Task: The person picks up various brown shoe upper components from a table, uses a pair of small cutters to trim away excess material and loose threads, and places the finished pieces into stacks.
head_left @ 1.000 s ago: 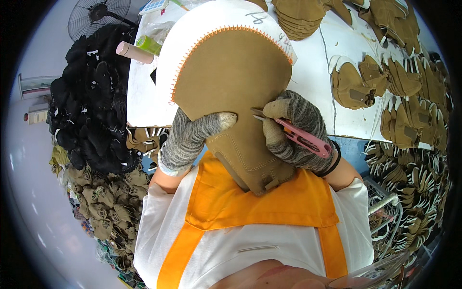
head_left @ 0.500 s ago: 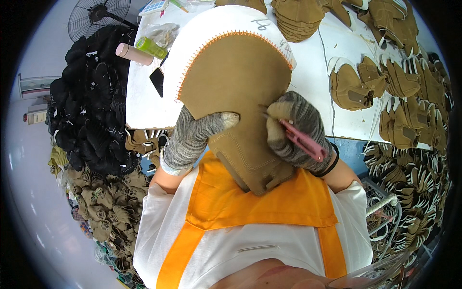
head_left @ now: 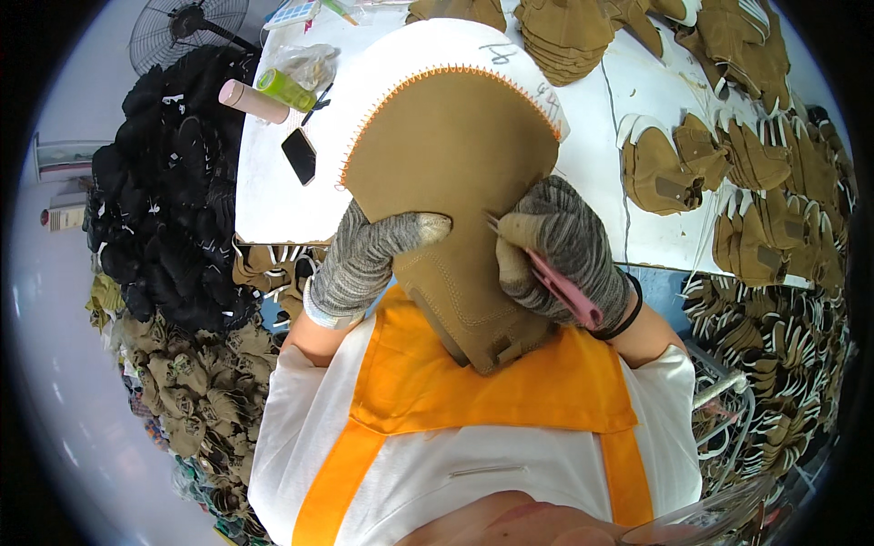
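A brown shoe upper (head_left: 446,146) is held up before my chest, its rounded toe end pointing away. Orange zigzag stitching joins that end to a white lining piece (head_left: 410,45) with handwritten marks. My left hand (head_left: 378,250), in a grey knit glove, grips the upper's left side with the thumb laid on top and the fingers hidden beneath. In my gloved right hand (head_left: 560,250) is a pair of pink-handled thread snips (head_left: 564,289). Their thin metal tips lie against or just over the brown surface; I cannot tell which. The right hand rests at the upper's right edge.
Beyond the upper is a white table (head_left: 273,205) with a phone (head_left: 299,156), a pink bottle (head_left: 252,101) and a green bottle (head_left: 287,91). Stacked brown uppers (head_left: 655,168) lie to the right. Black uppers (head_left: 173,200) are heaped on the left, near a fan (head_left: 187,20).
My right hand has moved slightly left, bringing the snips' tips farther over the brown surface. The upper has shifted slightly right and down; the left hand keeps its grip.
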Demonstrator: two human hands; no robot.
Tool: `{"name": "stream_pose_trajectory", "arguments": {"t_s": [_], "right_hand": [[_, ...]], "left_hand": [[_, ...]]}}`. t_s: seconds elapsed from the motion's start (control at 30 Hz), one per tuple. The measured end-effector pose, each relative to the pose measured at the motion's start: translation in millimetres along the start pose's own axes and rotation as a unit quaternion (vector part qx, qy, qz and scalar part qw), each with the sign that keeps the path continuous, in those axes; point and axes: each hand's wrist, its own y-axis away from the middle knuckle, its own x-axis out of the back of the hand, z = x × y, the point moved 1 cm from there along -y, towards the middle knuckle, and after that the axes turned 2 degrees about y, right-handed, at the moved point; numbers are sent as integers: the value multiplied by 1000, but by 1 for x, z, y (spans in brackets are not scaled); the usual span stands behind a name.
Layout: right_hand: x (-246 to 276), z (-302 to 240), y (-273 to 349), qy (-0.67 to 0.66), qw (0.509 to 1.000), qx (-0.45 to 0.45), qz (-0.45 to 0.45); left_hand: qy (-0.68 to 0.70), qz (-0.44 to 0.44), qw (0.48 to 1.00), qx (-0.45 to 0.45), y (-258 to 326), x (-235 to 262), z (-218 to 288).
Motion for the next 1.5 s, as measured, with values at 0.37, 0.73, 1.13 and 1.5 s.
{"name": "stream_pose_trajectory", "arguments": {"t_s": [0.37, 0.73, 1.13, 1.5], "right_hand": [[-1, 4, -1, 42, 998, 49, 29], [-1, 0, 0, 96, 986, 134, 0], [-4, 6, 11, 54, 994, 97, 4], [3, 12, 14, 90, 991, 95, 3]], "left_hand": [[-37, -10, 999, -33, -4, 5, -5], [67, -15, 998, 13, -2, 2, -3], [158, -1, 986, 57, 1, -5, 4], [130, 37, 990, 47, 2, -5, -1]]}}
